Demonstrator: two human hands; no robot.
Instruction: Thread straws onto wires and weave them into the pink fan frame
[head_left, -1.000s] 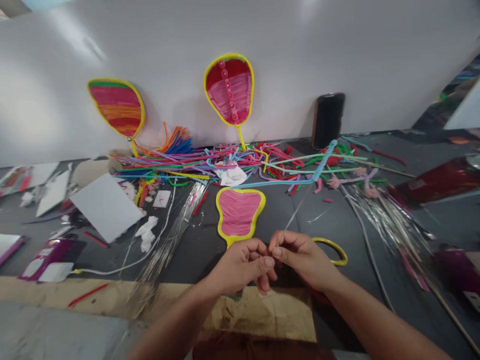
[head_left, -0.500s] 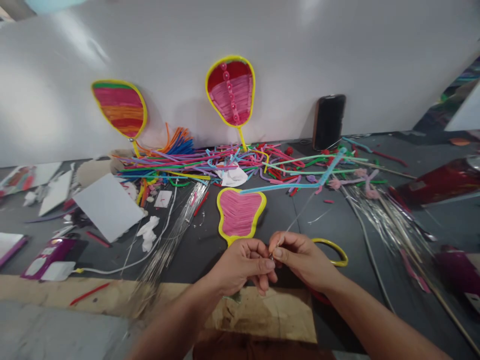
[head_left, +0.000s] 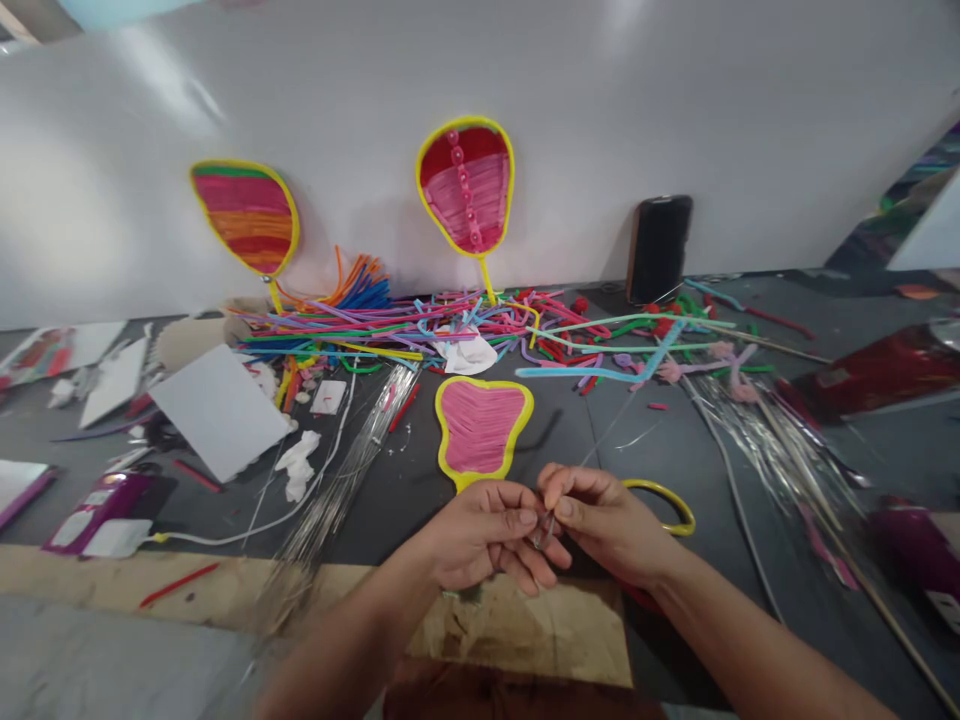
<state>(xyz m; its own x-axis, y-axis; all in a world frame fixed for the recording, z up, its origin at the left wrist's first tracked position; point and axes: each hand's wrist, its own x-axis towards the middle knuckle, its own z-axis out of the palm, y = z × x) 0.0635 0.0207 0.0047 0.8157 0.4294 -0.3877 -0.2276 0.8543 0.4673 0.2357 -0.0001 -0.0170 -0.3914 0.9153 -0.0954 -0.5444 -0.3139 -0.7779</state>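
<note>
My right hand [head_left: 606, 520] pinches a thin, pale wire [head_left: 609, 432] between thumb and fingertips. The wire slants up and away to a bent light-blue pipe cleaner [head_left: 664, 350]. Close against the right fingertips, my left hand [head_left: 480, 535] has its thumb and forefinger at the wire's near end, its other fingers loosely curled beneath. Fine detail between the fingertips is blurred. Just beyond my left hand lies a pink fan-shaped piece [head_left: 482, 428] with a yellow fuzzy rim, its lower end covered by that hand. Yellow-handled scissors [head_left: 682, 505] lie partly hidden behind my right wrist.
Two yellow-rimmed fans [head_left: 469, 190] lean on the pale wall. Before them stretches a heap of coloured pipe cleaners [head_left: 360, 320]. Bundles of wire [head_left: 352, 470] lie on both sides. A phone [head_left: 660, 248] stands at back right, a red can [head_left: 885, 365] farther right.
The blue pipe cleaner's left end has shifted right, off the pink piece's top edge. My left fingers have spread a little beneath the wire's near end.
</note>
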